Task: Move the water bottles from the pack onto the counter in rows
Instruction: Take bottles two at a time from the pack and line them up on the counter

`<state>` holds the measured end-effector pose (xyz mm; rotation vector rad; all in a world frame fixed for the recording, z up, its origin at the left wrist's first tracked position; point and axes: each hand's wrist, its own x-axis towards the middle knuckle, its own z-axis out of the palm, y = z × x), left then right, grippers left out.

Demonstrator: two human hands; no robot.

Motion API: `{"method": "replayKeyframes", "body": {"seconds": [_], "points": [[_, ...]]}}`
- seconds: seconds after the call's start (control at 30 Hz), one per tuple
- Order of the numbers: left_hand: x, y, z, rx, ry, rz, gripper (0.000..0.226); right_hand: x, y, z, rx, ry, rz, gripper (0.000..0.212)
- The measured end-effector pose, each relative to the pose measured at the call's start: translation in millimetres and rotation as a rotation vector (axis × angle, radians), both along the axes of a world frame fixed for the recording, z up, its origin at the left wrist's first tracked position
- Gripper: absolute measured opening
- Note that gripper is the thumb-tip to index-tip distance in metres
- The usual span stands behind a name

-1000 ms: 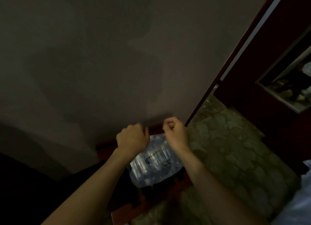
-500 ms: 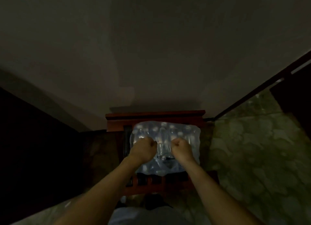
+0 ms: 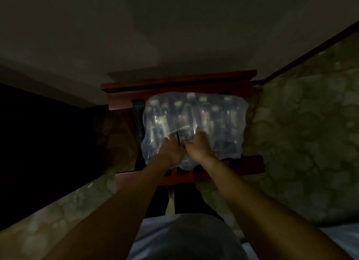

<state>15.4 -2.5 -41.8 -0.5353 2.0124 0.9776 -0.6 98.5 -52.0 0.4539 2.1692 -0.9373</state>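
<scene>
A shrink-wrapped pack of water bottles [image 3: 211,120] lies on a low red-brown wooden stand [image 3: 178,81] against the wall. Several white bottle caps show through the clear film. My left hand [image 3: 171,149] and my right hand [image 3: 199,146] sit side by side on the pack's near middle, both clenched on the plastic wrap. A torn edge of film and a label show just above my knuckles. The room is dim and the bottles are blurred.
A plain wall [image 3: 174,36] rises behind the stand. Green patterned floor [image 3: 301,133] spreads to the right and lower left. A dark area [image 3: 38,133] fills the left. My grey shirt [image 3: 184,238] is at the bottom.
My view has swung down and centred on the pack, which now looks larger. Both hands dropped from the pack's far edge to its near middle and moved close together on the wrap.
</scene>
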Motion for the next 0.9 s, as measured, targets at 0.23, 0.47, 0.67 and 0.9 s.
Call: {"method": "replayKeyframes", "body": {"seconds": [0.23, 0.47, 0.67, 0.9], "points": [[-8, 17, -28, -0.203, -0.109, 0.228, 0.070, -19, -3, -27, 0.047, -0.086, 0.067, 0.041], [-18, 18, -45, -0.338, -0.108, 0.437, 0.083, -24, -10, -57, 0.182, -0.186, -0.032, 0.043], [-6, 7, -61, -0.105, -0.187, 0.570, 0.042, -24, 4, -71, 0.062, -0.314, -0.086, 0.041], [-12, 6, -62, 0.032, -0.289, 0.799, 0.044, -14, 8, -63, 0.015, -0.295, -0.077, 0.026]]}}
